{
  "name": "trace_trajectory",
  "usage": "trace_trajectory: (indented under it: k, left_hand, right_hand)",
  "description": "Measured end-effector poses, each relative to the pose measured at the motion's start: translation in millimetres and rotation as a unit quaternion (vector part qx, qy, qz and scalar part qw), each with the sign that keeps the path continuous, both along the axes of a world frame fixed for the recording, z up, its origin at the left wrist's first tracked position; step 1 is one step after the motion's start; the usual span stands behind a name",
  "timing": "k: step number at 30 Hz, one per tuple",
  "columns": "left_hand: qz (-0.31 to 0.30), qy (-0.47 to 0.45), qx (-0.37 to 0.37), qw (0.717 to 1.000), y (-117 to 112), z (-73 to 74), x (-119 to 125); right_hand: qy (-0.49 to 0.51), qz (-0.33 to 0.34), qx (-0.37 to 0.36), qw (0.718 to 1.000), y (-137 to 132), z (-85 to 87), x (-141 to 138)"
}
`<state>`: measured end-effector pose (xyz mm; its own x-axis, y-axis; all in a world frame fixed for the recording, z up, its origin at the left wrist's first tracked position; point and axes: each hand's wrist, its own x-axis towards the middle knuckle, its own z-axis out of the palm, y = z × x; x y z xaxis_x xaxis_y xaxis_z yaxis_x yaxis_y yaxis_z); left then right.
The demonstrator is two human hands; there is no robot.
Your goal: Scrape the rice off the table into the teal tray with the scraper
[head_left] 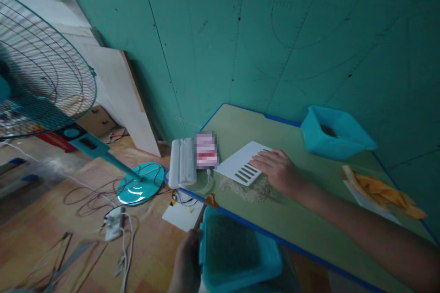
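My left hand (pixel 187 256) grips the left rim of a blue plastic container (pixel 277 258), held just below the table's front edge. Dark fine material (pixel 232 242) appears to lie inside it. On the table, my right hand (pixel 278 169) holds the right edge of a thin white board (pixel 235 165) with a row of slots; its fingers lie over the top and its thumb is hidden. A loose heap of pale grainy material (pixel 252 192) lies against the board's near edge, partly under it.
The blue-edged table (pixel 319 187) carries another blue container (pixel 333 139), an orange cloth (pixel 385 192), a white power bank-like case (pixel 182 162) and a blurred pink item (pixel 206 151). A standing fan (pixel 44 78), cables and a power strip (pixel 115 224) are left.
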<state>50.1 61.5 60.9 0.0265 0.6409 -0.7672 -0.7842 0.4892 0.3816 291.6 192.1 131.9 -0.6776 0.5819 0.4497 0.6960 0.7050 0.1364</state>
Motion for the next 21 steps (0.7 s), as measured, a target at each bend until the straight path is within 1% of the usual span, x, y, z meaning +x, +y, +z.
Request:
trace_trajectory:
  k: [4,9,15,17,19,21]
  left_hand:
    - [-0.009,0.008,0.003,1.000,-1,-6.4,-2]
    - [-0.035,0.009,0.033,0.999,-2,-17.0,-2]
    - [-0.034,0.000,0.022,0.999,-5,-16.2,-3]
    - [-0.031,0.005,0.021,0.999,-5,-18.0,-4]
    - [-0.017,0.013,0.011,1.000,-1,-25.0,-6]
    - [-0.008,0.026,-0.030,0.999,7,-37.0,-10]
  right_hand:
    - [0.004,0.000,-0.002,1.000,-2,-0.4,1]
    - [0.004,-0.007,-0.004,1.000,0,-3.4,-2]
    - [0.007,-0.003,-0.010,1.000,3,-4.6,-7]
    - [0.009,-0.004,-0.014,1.000,3,-4.2,-7]
    - [0.010,-0.005,-0.019,1.000,3,-3.7,-7]
    - [0.013,-0.003,-0.022,1.000,3,-3.1,-6]
